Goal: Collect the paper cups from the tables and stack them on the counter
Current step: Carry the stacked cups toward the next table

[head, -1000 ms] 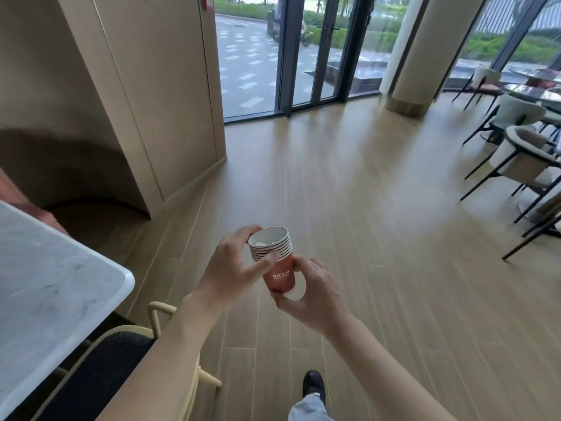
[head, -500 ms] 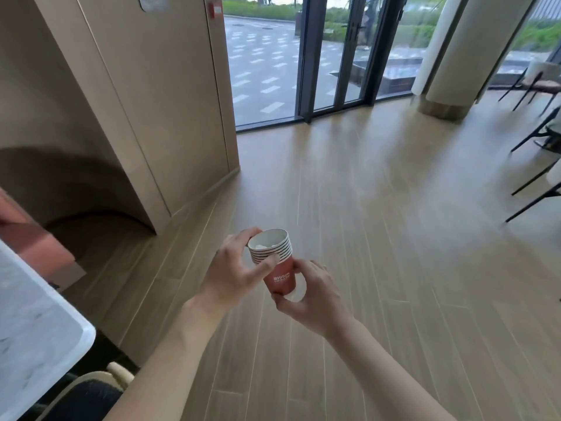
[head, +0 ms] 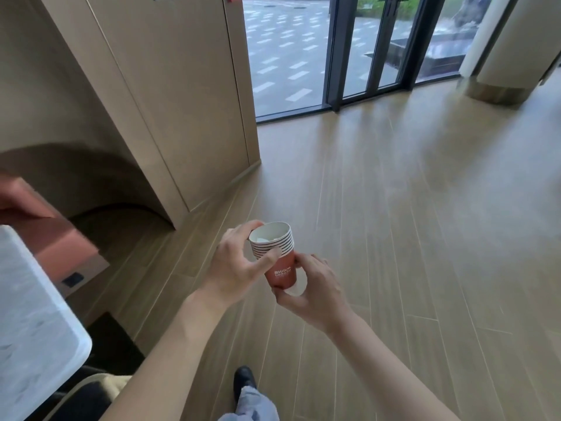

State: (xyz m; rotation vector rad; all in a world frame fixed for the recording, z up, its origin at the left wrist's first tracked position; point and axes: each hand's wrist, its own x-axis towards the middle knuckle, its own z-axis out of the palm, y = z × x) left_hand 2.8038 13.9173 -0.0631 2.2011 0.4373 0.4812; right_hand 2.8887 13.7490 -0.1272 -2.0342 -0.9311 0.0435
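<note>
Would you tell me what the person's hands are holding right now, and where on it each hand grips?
A stack of nested paper cups: the left hand pinches the rims at the top, the right hand holds the base.

Stack of paper cups (head: 277,259): matt red paper outside, white rolled rims. Table (head: 33,338): smooth, polished white marble with grey veining. Floor (head: 394,208): wood-look planks, satin sheen. Wall panels (head: 182,101): matt beige.

Wood floor (head: 394,223) — glass doors (head: 364,50)
</note>
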